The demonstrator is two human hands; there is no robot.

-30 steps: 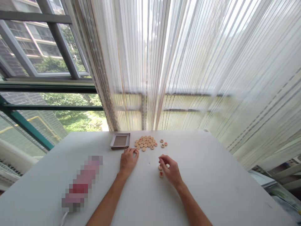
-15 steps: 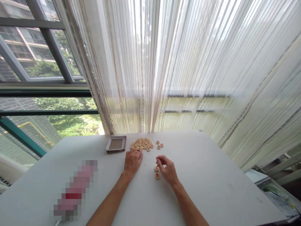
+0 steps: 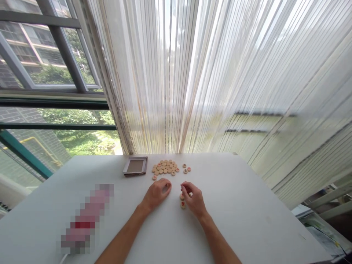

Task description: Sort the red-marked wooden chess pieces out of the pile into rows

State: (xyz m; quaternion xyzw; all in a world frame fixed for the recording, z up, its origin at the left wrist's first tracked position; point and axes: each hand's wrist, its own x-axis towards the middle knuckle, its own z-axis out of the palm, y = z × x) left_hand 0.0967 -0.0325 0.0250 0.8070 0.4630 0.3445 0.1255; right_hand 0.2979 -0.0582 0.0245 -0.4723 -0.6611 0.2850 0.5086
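Round wooden Chinese chess pieces [image 3: 165,167] lie in a cluster, mostly blank side up, with a few showing red or dark characters. My left hand [image 3: 158,193] is just in front of the cluster, its fingers curled in toward the thumb; anything between the fingertips is hidden. Beside it, a piece with a red character [image 3: 154,178] lies at the cluster's near edge. My right hand [image 3: 194,198] is pinched above and beside two red-marked chess pieces [image 3: 183,204] set one in front of the other. Whatever its fingertips hold cannot be made out. Another piece shows partly behind its fingers.
An open shallow box [image 3: 135,165] rests left of the cluster on the white table [image 3: 242,212]. A small group of chess pieces [image 3: 185,171] lies right of the cluster. A blurred pink object [image 3: 88,216] is at the left. Curtains and a window stand behind the table.
My left hand has drawn back from the cluster's near edge, toward my right hand. A red-marked piece now shows where it was. My right hand has stayed nearly in place.
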